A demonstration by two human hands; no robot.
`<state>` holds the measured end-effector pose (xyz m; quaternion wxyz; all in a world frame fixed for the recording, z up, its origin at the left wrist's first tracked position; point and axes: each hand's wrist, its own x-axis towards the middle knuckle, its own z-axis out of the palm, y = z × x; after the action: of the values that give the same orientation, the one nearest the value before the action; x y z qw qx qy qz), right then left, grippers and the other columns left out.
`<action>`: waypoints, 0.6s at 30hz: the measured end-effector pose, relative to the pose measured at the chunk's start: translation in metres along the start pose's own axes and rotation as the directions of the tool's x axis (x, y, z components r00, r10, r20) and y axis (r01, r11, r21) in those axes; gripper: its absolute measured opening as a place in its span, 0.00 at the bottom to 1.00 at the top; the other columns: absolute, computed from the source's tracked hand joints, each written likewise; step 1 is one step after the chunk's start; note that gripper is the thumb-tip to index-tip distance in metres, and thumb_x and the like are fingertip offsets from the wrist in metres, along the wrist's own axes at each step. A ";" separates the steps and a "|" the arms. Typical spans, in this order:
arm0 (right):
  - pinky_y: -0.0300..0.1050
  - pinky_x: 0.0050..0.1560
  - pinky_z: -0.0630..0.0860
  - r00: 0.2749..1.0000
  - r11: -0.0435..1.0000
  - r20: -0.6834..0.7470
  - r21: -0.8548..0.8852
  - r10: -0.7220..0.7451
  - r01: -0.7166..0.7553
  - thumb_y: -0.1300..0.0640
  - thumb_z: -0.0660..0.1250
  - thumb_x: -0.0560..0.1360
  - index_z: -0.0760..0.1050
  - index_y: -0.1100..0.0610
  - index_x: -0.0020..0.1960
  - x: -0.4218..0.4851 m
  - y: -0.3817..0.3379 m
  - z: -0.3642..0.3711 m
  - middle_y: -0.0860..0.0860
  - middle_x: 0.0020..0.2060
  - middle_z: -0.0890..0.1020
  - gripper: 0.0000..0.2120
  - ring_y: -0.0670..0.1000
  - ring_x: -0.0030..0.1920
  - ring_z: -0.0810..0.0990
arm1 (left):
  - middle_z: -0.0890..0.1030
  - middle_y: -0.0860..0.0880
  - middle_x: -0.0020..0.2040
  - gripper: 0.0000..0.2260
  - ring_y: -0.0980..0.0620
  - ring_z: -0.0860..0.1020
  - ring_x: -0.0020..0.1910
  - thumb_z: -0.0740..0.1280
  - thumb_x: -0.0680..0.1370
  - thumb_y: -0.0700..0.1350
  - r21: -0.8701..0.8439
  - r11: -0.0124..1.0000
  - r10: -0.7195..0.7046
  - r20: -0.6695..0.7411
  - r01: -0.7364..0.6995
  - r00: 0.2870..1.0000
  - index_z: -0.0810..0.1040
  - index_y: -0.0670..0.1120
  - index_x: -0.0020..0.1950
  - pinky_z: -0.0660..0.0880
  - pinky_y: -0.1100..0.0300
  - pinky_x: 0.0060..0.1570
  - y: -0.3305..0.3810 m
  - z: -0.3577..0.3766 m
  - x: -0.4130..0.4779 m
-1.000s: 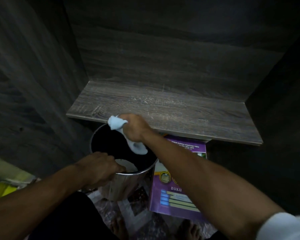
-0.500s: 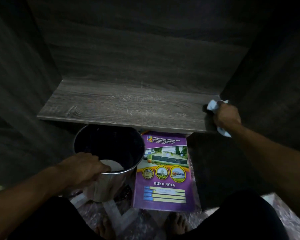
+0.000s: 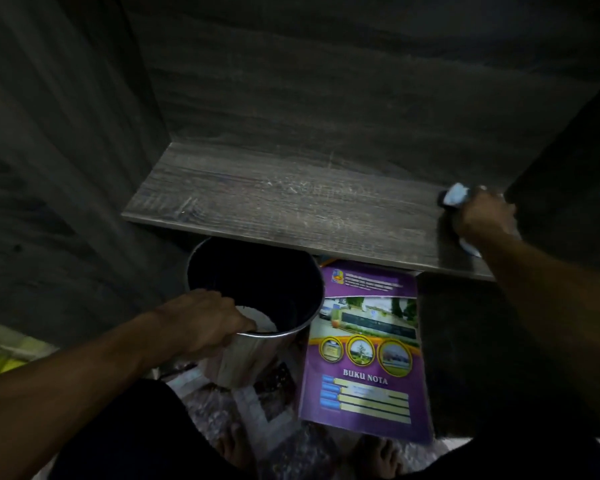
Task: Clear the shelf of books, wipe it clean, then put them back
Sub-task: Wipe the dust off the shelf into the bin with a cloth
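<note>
A dark wood-grain shelf board (image 3: pixel 291 202) lies bare in front of me inside a dark cabinet. My right hand (image 3: pixel 484 216) grips a pale blue cloth (image 3: pixel 456 195) and presses it on the shelf's far right end. My left hand (image 3: pixel 210 320) holds the near rim of a shiny metal bucket (image 3: pixel 257 306) that stands on the floor below the shelf's front edge. A purple book (image 3: pixel 364 358) titled "BUKU NOTA" lies flat on the floor to the right of the bucket.
Cabinet side walls (image 3: pixel 66 150) close in on the left and right. A patterned floor mat (image 3: pixel 274 410) lies under the bucket and book. My bare feet (image 3: pixel 374 455) show at the bottom. Something yellow-green (image 3: pixel 0 358) sits at the far left.
My right hand has swept the cloth from the shelf's front left, over the bucket, to the right end. My left hand has stayed on the bucket rim.
</note>
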<state>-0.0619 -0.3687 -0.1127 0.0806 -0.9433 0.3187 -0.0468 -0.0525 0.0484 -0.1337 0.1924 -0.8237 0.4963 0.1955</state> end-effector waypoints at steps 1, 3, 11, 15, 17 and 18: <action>0.57 0.65 0.69 1.000 0.998 0.013 -0.064 -0.020 0.021 0.59 0.64 0.78 0.74 0.49 0.62 -0.001 -0.001 0.003 0.62 0.62 0.75 0.14 0.66 0.63 0.73 | 0.77 0.47 0.60 0.14 0.44 0.76 0.59 0.58 0.81 0.50 -0.003 1.000 -0.001 0.002 0.001 1.000 0.70 0.58 0.66 0.70 0.55 0.53 -0.002 0.000 0.000; 0.56 0.64 0.71 0.996 0.996 -0.004 -0.006 -0.093 0.093 0.58 0.63 0.76 0.75 0.48 0.58 -0.002 -0.025 0.020 0.59 0.59 0.77 0.13 0.64 0.60 0.75 | 0.77 0.47 0.60 0.14 0.44 0.76 0.60 0.58 0.81 0.50 -0.015 1.000 -0.006 -0.002 0.006 1.000 0.70 0.59 0.66 0.70 0.55 0.54 -0.004 0.001 0.000; 0.53 0.69 0.67 0.929 0.881 0.002 0.320 -0.369 0.349 0.57 0.57 0.70 0.79 0.53 0.63 -0.045 -0.178 0.071 0.56 0.62 0.80 0.24 0.61 0.63 0.76 | 0.77 0.46 0.59 0.14 0.44 0.76 0.59 0.58 0.81 0.52 -0.054 0.998 -0.026 -0.026 0.024 0.999 0.69 0.60 0.67 0.70 0.53 0.56 -0.010 0.006 -0.008; 0.49 0.66 0.65 0.814 0.796 0.096 0.302 -0.573 0.525 0.64 0.60 0.78 0.76 0.57 0.64 -0.077 -0.227 0.079 0.58 0.60 0.79 0.16 0.60 0.64 0.73 | 0.77 0.45 0.60 0.16 0.43 0.76 0.60 0.58 0.81 0.52 -0.067 0.997 -0.039 -0.039 0.036 0.998 0.68 0.61 0.69 0.70 0.53 0.57 -0.010 0.004 -0.014; 0.42 0.64 0.62 0.747 0.754 0.168 0.309 -0.644 0.580 0.66 0.61 0.79 0.76 0.59 0.65 -0.081 -0.239 0.077 0.59 0.62 0.78 0.16 0.59 0.66 0.71 | 0.77 0.46 0.60 0.17 0.43 0.75 0.60 0.58 0.81 0.52 -0.060 0.997 -0.051 -0.051 0.047 0.997 0.68 0.61 0.70 0.70 0.53 0.57 -0.010 0.006 -0.017; 0.36 0.61 0.64 0.712 0.735 0.209 0.320 -0.671 0.598 0.67 0.60 0.79 0.77 0.61 0.65 -0.082 -0.243 0.077 0.61 0.63 0.77 0.16 0.60 0.66 0.71 | 0.77 0.46 0.60 0.17 0.43 0.75 0.60 0.58 0.81 0.51 -0.057 0.997 -0.056 -0.055 0.053 0.997 0.67 0.61 0.70 0.70 0.53 0.57 -0.010 0.007 -0.018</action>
<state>0.0281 -0.1188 -0.1471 0.2164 -0.9741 -0.0515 0.0410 -0.0522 0.0695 -0.1292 0.1608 -0.8470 0.4734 0.1806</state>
